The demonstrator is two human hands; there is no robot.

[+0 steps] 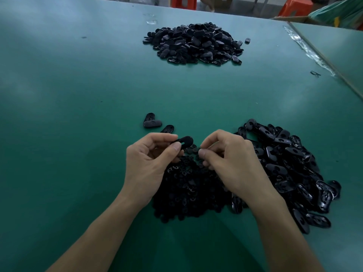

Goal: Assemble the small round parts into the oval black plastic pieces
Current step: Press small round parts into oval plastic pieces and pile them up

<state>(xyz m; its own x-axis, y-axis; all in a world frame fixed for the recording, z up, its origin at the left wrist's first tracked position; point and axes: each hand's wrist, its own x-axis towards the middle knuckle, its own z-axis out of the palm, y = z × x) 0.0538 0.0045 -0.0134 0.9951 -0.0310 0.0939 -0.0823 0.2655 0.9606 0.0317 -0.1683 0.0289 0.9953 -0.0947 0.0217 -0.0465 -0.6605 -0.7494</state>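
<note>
— Head view: how many piles on the table?
— Three. Left hand pinches one oval piece above the near pile; right hand pinches one small round part beside it. Three loose ovals lie just beyond.

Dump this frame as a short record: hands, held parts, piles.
left hand: holds oval piece by one end
right hand: pinches what looks like a small round part
round-parts pile: under both hands
near oval pile: right of the hands
far oval pile: across the green table
loose ovals: three, beyond left hand
assembly: parts not yet joined
</note>
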